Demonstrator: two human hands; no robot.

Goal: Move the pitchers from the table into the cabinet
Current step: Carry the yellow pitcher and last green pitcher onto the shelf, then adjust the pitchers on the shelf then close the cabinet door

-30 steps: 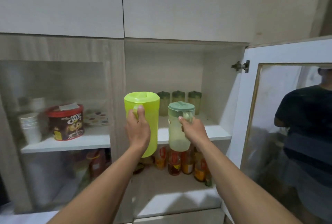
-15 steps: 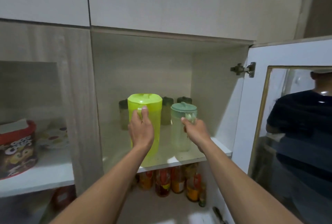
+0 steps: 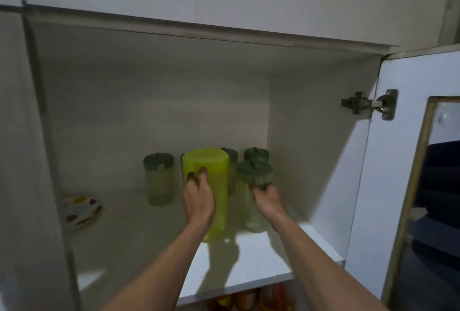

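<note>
A lime-green pitcher (image 3: 216,186) stands upright on the white cabinet shelf (image 3: 261,268), and my left hand (image 3: 199,198) grips its handle. To its right stands a clear pitcher with a dark green lid (image 3: 254,201), also upright on the shelf. My right hand (image 3: 267,197) is closed on that pitcher's handle. Both pitchers sit inside the open cabinet, near the middle of the shelf.
Several clear jars with green lids (image 3: 158,178) stand behind the pitchers. A spotted plate (image 3: 79,209) lies at the shelf's left. The open cabinet door (image 3: 408,161) with its hinge (image 3: 368,104) is at the right. Bottles show on the shelf below (image 3: 249,300).
Both hands have carried the pitchers forward into the cabinet and down onto the shelf. The view has moved closer to the shelf.
</note>
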